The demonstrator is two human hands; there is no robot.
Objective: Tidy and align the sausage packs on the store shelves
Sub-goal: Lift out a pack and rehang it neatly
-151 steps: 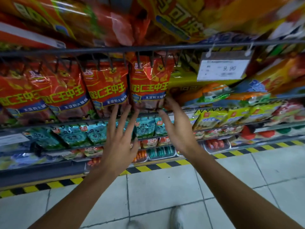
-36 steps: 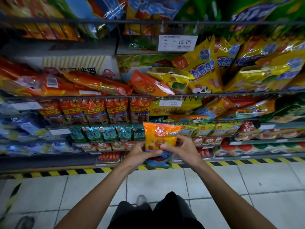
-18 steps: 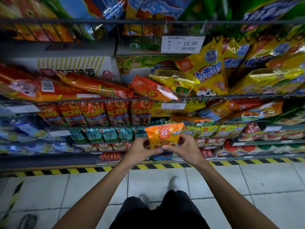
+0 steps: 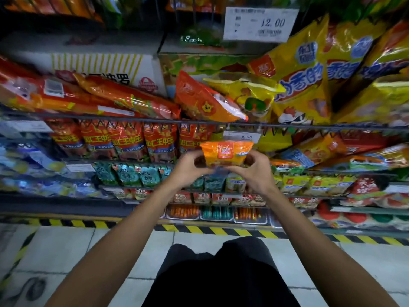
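I hold the small orange plastic sausage pack (image 4: 226, 153) with a red logo square up in front of the shelves, off any shelf, my left hand (image 4: 192, 168) pinching its left side and my right hand (image 4: 251, 170) its right, both grips grasping it. Just behind it hangs a row of red sausage packs (image 4: 126, 140) with yellow lettering under a wire shelf edge (image 4: 132, 121). A white price tag (image 4: 241, 136) shows just above the pack.

I see glossy, crinkled plastic film on the orange pack (image 4: 225, 152), dark metal wire on the shelf rail (image 4: 132, 121), a matt paper price tag (image 4: 260, 24), and smooth floor tiles (image 4: 66, 249).
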